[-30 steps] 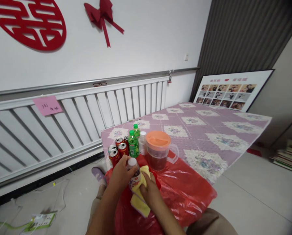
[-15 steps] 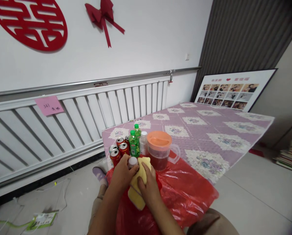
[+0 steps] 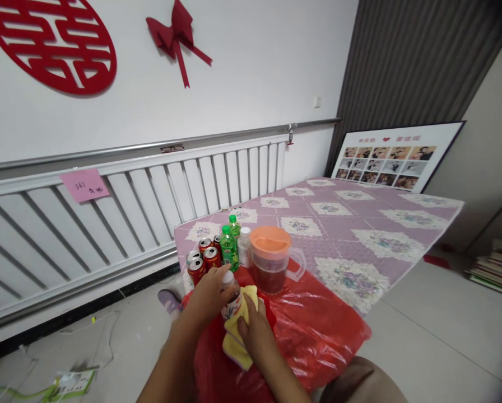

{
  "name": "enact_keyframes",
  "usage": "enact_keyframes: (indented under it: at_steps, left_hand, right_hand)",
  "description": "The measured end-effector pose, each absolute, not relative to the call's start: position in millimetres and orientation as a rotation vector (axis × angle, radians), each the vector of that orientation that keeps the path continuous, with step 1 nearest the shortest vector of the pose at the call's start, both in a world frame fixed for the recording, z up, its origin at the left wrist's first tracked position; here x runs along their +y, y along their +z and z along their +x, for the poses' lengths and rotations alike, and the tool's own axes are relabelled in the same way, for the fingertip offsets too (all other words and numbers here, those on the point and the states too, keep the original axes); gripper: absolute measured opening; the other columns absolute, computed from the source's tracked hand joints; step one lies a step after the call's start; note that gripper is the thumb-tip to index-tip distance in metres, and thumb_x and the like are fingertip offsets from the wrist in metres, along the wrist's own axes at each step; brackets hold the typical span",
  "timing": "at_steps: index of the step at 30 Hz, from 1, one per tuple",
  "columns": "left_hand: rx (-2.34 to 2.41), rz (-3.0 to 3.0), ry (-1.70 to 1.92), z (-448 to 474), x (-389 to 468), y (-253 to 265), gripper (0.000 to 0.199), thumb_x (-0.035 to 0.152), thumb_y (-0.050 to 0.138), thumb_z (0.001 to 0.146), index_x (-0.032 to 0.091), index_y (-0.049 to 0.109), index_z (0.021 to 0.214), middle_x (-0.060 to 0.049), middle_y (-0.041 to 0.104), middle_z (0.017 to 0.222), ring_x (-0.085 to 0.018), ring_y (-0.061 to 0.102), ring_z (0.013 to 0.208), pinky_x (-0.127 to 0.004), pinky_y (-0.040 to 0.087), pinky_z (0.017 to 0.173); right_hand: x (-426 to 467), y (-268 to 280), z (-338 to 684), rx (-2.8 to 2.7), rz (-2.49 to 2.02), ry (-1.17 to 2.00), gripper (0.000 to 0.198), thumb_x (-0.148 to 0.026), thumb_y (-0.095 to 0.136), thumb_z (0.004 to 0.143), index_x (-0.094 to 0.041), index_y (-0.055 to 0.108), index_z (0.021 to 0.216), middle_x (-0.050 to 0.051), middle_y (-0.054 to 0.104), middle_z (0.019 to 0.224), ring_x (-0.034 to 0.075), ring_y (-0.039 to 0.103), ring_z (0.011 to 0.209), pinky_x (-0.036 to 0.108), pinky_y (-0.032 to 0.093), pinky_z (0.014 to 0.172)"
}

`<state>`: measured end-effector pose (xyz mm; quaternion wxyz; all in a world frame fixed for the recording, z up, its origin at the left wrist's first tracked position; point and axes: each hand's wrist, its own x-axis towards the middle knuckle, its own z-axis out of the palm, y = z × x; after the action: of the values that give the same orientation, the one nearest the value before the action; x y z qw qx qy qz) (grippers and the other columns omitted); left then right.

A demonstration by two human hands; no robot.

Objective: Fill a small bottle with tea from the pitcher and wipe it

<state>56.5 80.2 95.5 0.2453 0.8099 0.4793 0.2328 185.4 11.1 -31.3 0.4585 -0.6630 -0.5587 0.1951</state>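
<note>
My left hand point(image 3: 212, 294) is closed around a clear bottle point(image 3: 233, 307) with a white cap and a printed label. In my right hand point(image 3: 257, 329) is a yellow cloth point(image 3: 237, 336), pressed against the bottle's side with its loose end hanging down. Both hands are above a red plastic sheet point(image 3: 310, 330) at the table's near corner. Just beyond them stands a clear jug point(image 3: 272, 268) with an orange lid and dark liquid inside. Green bottles point(image 3: 229, 249), another white-capped bottle point(image 3: 245, 246) and several red cans point(image 3: 203, 260) cluster to its left.
A floral cloth covers the table point(image 3: 330, 224). Along the wall runs a white radiator point(image 3: 150, 201) with a pink note point(image 3: 84, 185). Behind the table leans a photo board point(image 3: 385, 159). On the floor lie a power strip point(image 3: 72, 383) and a stack of books point(image 3: 497, 268).
The cloth has slid lower along the bottle, so the printed label shows now. My right hand has dropped slightly with it. The left hand keeps hold of the bottle.
</note>
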Motion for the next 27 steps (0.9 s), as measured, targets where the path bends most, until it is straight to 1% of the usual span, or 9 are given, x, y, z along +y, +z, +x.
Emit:
enact_keyframes:
  at_steps: [3, 5, 11, 15, 18, 20, 23, 25, 27]
  left_hand:
    - [1.112, 2.134, 0.615, 46, 86, 92, 0.059, 0.024, 0.055, 0.083, 0.019, 0.044, 0.141, -0.009, 0.058, 0.138, -0.021, 0.057, 0.122, -0.033, 0.044, 0.105]
    - [1.009, 2.025, 0.627, 41, 89, 89, 0.058, 0.021, 0.053, 0.084, 0.019, 0.043, 0.141, -0.008, 0.060, 0.137, -0.019, 0.060, 0.118, -0.033, 0.048, 0.101]
    - [1.103, 1.990, 0.719, 42, 85, 90, 0.043, 0.019, 0.060, 0.077, 0.020, 0.057, 0.120, -0.006, 0.069, 0.119, -0.020, 0.064, 0.106, -0.033, 0.051, 0.092]
    - [1.269, 1.989, 0.777, 49, 74, 90, 0.029, 0.024, 0.061, 0.078, 0.022, 0.058, 0.107, -0.003, 0.071, 0.105, -0.020, 0.065, 0.096, -0.031, 0.049, 0.085]
    - [1.384, 1.972, 0.796, 54, 70, 89, 0.023, 0.030, 0.061, 0.079, 0.024, 0.057, 0.101, -0.001, 0.071, 0.098, -0.019, 0.065, 0.088, -0.030, 0.048, 0.080]
    - [1.435, 1.970, 0.798, 56, 68, 90, 0.022, 0.032, 0.062, 0.079, 0.025, 0.056, 0.099, -0.001, 0.070, 0.097, -0.020, 0.065, 0.087, -0.030, 0.047, 0.078]
    - [1.456, 1.995, 0.781, 57, 67, 94, 0.021, 0.031, 0.061, 0.079, 0.026, 0.056, 0.099, -0.002, 0.070, 0.098, -0.020, 0.065, 0.087, -0.030, 0.046, 0.077]
    - [1.449, 2.012, 0.770, 57, 66, 96, 0.021, 0.029, 0.061, 0.079, 0.025, 0.056, 0.099, -0.002, 0.070, 0.098, -0.020, 0.065, 0.087, -0.029, 0.046, 0.077]
    - [1.434, 2.016, 0.766, 57, 66, 98, 0.019, 0.028, 0.060, 0.079, 0.026, 0.057, 0.098, -0.001, 0.070, 0.098, -0.019, 0.065, 0.087, -0.028, 0.045, 0.075]
  right_hand:
    - [10, -33, 186, -1.379, -1.627, 0.480, 0.060, -0.009, 0.051, 0.076, -0.016, 0.051, 0.135, 0.017, 0.048, 0.134, 0.028, 0.053, 0.124, 0.041, 0.044, 0.104]
    - [9, -33, 187, -1.376, -1.623, 0.476, 0.061, -0.008, 0.051, 0.075, -0.018, 0.051, 0.135, 0.016, 0.048, 0.136, 0.028, 0.052, 0.125, 0.042, 0.044, 0.105]
    - [10, -30, 188, -1.391, -1.596, 0.486, 0.059, -0.008, 0.048, 0.078, -0.017, 0.050, 0.136, 0.015, 0.050, 0.134, 0.024, 0.052, 0.126, 0.039, 0.043, 0.106]
    - [4, -18, 180, -1.373, -1.577, 0.446, 0.055, -0.015, 0.046, 0.085, -0.017, 0.046, 0.140, 0.016, 0.040, 0.144, 0.027, 0.044, 0.134, 0.042, 0.040, 0.109]
    - [-1, -4, 172, -1.404, -1.534, 0.383, 0.054, -0.021, 0.048, 0.087, -0.023, 0.045, 0.141, 0.013, 0.029, 0.153, 0.030, 0.033, 0.141, 0.047, 0.036, 0.112]
    - [-1, 6, 170, -1.438, -1.518, 0.378, 0.054, -0.022, 0.049, 0.087, -0.027, 0.045, 0.141, 0.010, 0.025, 0.155, 0.031, 0.030, 0.143, 0.049, 0.035, 0.113]
    - [10, 22, 176, -1.432, -1.526, 0.437, 0.052, -0.024, 0.045, 0.089, -0.025, 0.046, 0.141, 0.011, 0.029, 0.153, 0.029, 0.033, 0.141, 0.046, 0.034, 0.113]
    - [24, 32, 185, -1.457, -1.520, 0.507, 0.049, -0.024, 0.042, 0.090, -0.021, 0.049, 0.138, 0.013, 0.037, 0.147, 0.026, 0.040, 0.135, 0.044, 0.034, 0.112]
    - [40, 42, 196, -1.516, -1.488, 0.558, 0.045, -0.022, 0.041, 0.089, -0.018, 0.057, 0.131, 0.013, 0.050, 0.135, 0.024, 0.051, 0.125, 0.041, 0.038, 0.109]
